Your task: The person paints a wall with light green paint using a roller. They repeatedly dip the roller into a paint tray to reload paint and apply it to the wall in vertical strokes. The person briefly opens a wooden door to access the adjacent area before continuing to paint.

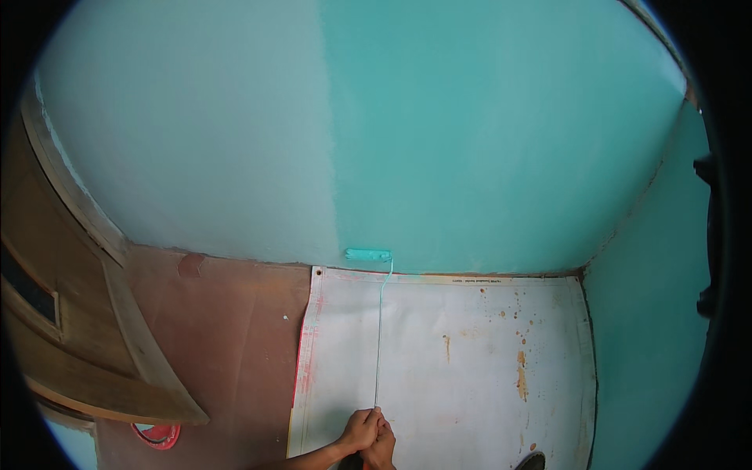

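Note:
Both of my hands are closed together around the handle end of a long-rod paint roller (368, 254) at the bottom of the view. My left hand (359, 430) wraps it from the left, and my right hand (381, 449) sits just beside and below. A thin metal rod (380, 337) runs up from my fingers to the turquoise-coated roller head. The head lies level against the lower part of the wall (446, 157), just above the floor line. Right of the roller, that wall is bright turquoise; the part on the left (204, 141) is paler grey-blue. My grip hides most of the handle.
A white sheet (454, 345) with brown stains covers the floor before the wall. Reddish-brown floor (227, 337) shows at left, with a red-and-white round container (157, 435) partly under a wooden door (86, 337). A turquoise side wall (642, 274) stands right. A dark shoe tip (533, 460) shows below.

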### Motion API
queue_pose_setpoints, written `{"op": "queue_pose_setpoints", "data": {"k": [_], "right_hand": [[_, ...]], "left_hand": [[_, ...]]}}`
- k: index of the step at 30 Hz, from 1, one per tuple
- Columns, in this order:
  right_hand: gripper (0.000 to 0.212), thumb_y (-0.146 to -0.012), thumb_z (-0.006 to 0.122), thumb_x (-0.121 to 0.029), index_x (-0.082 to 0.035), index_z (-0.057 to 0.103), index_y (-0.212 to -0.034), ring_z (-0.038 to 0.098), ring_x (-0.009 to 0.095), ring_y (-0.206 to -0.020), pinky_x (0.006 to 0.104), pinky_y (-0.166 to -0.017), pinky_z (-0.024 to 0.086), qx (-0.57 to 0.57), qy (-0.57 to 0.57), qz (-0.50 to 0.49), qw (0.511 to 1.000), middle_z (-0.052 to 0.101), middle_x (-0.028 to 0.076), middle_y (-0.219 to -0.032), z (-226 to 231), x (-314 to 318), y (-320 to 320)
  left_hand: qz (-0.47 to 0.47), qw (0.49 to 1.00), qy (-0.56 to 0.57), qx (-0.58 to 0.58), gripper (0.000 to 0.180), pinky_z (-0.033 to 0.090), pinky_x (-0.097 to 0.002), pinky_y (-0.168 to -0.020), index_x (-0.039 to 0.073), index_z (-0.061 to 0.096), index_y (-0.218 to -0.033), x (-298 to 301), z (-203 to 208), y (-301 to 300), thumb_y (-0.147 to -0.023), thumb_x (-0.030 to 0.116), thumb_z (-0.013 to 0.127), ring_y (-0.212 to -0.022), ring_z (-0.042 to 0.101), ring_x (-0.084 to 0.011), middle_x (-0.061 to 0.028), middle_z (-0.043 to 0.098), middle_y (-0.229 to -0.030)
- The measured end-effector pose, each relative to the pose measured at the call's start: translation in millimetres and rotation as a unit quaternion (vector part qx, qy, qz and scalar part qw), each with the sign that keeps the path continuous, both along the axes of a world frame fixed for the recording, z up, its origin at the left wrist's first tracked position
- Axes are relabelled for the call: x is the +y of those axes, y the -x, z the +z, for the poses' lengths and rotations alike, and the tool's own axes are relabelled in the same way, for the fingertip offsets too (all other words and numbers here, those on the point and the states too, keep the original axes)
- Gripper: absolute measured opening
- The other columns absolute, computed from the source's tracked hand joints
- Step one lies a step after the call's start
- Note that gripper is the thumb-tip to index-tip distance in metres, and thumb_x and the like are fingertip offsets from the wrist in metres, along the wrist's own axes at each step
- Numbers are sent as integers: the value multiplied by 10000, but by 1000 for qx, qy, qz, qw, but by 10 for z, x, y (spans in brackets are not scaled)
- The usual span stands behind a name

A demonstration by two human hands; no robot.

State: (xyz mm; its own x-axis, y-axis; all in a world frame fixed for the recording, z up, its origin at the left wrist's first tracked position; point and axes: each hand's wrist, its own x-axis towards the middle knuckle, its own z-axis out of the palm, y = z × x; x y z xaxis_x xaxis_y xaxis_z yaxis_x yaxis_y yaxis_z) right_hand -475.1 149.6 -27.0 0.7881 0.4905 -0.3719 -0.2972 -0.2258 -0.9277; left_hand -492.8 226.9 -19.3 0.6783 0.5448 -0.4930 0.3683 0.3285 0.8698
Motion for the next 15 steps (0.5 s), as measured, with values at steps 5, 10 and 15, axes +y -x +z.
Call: {"op": "queue_pose_setpoints", "data": {"k": [5, 10, 15], "right_hand": [[309, -989, 533, -287, -12, 612, -1105, 607, 217, -960, 328, -846, 499, 37, -88, -21, 995, 642, 134, -1034, -1, 288, -126], [295, -1012, 484, -242, 9, 595, -1122, 622, 238, -953, 331, -839, 505, 28, -145, -44, 988, 649, 154, -1041, 384, 666, -345], [246, -983, 499, -182, 10, 619, -1079, 622, 228, -953, 347, -822, 506, -119, -140, -1, 983, 665, 153, -1036, 975, 1017, -603]], "left_hand": [[-16, 992, -96, -86, 495, 485, -299, -650, -26, 556, -703, 300, 319, -170, -1069, 232, 343, -654, 559, -142, -94, 635, -711], [-42, 983, -119, -133, 467, 493, -308, -666, -7, 515, -713, 637, 686, -350, -1074, 237, 348, -679, 577, -154, -113, 641, -724], [-44, 966, -148, -205, 455, 492, -311, -666, 5, 477, -712, 990, 1171, -549, -1079, 245, 356, -689, 576, -163, -76, 557, -662]]}}
